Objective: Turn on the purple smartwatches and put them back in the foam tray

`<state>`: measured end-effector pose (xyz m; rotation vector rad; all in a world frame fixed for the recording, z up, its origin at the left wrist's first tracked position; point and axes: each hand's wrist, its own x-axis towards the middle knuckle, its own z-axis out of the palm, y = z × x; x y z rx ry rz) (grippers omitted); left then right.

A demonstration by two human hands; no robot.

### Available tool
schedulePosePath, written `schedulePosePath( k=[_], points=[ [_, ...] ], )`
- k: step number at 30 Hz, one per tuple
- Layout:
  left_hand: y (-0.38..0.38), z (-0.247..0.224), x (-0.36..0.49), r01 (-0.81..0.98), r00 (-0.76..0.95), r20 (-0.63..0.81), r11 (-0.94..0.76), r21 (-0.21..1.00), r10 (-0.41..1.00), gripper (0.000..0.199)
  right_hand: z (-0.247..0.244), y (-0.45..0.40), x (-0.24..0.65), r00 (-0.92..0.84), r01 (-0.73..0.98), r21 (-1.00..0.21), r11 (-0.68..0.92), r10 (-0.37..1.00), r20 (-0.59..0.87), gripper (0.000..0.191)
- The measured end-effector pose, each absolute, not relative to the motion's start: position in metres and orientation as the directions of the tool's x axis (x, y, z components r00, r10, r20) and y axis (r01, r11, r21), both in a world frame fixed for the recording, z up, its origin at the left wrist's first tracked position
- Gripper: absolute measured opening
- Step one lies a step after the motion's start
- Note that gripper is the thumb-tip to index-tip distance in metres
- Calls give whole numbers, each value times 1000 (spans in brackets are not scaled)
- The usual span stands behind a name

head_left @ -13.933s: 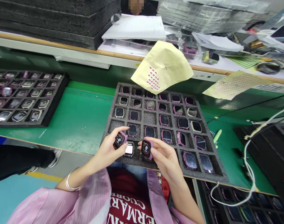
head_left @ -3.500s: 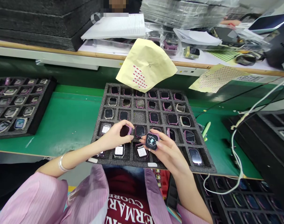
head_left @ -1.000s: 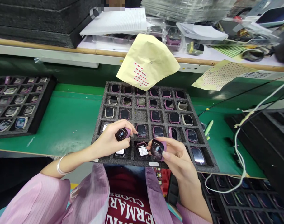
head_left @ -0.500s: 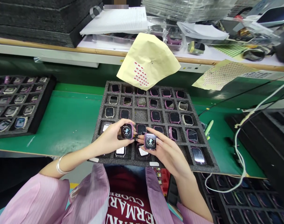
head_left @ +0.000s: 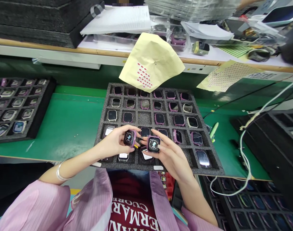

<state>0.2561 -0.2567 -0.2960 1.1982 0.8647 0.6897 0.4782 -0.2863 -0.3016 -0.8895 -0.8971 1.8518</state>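
Observation:
Between the thumb and fingers of my left hand (head_left: 114, 141) is a purple smartwatch without a strap (head_left: 129, 138), its lit dial tilted to the side. My right hand (head_left: 172, 152) holds a second purple watch (head_left: 153, 144), its lit dial facing up, with the thumb at its edge. Both hands are close together over the near part of a dark grey foam tray (head_left: 144, 118). Purple and pale watch cases, mostly with dark screens, sit in its compartments. A watch with a white lit screen (head_left: 123, 156) lies in the front row below my left hand.
Another foam tray of watches (head_left: 18, 106) stands left on the green bench (head_left: 69, 118). Above hangs a yellow sticker sheet (head_left: 152, 64) from a shelf (head_left: 108, 51) with papers. A white cable (head_left: 246, 157) loops down at right, near more watch trays (head_left: 254, 205).
The watch in my left hand has turned so its dial faces more sideways. The watch in my right hand has shifted slightly up and left, still held.

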Motion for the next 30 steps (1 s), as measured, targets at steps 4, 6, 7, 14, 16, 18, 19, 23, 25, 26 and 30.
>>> schedulePosePath(
  k=[4, 6, 7, 14, 16, 18, 19, 23, 25, 26, 30],
  points=[
    [-256, -295, 256, -164, 505, -298, 429, 888, 810, 58, -304, -288, 477, -318, -397, -868, -298, 932, -174, 45],
    [-255, -295, 255, -200, 510, -318, 470, 860, 799, 58, -305, -289, 477, -289, -371, -891, -262, 944, -157, 44],
    [-255, -296, 254, -215, 513, -324, 484, 848, 795, 58, -306, -289, 477, -275, -351, -904, -245, 950, -151, 43],
    [-259, -297, 255, -280, 510, -340, 526, 803, 790, 60, -310, -290, 476, -216, -231, -954, -193, 966, -144, 43],
    [-260, -297, 255, -294, 509, -340, 531, 795, 791, 61, -311, -290, 478, -229, -228, -953, -200, 962, -147, 42],
    [-261, -296, 256, -308, 518, -344, 547, 779, 783, 61, -310, -291, 480, -242, -239, -950, -199, 960, -140, 40],
    [-261, -295, 256, -316, 527, -346, 556, 768, 777, 60, -310, -292, 481, -243, -244, -950, -195, 961, -135, 39],
    [-263, -292, 258, -351, 516, -316, 533, 770, 796, 45, -307, -294, 486, -213, -227, -956, -184, 968, -136, 37],
    [-264, -293, 260, -340, 468, -283, 466, 817, 837, 39, -306, -295, 487, -193, -213, -961, -177, 972, -136, 38],
    [-265, -293, 261, -326, 443, -262, 427, 844, 857, 37, -305, -296, 488, -185, -209, -963, -170, 974, -132, 38],
    [-266, -295, 263, -280, 398, -206, 332, 901, 894, 33, -305, -296, 491, -180, -201, -968, -150, 977, -114, 39]
  ],
)
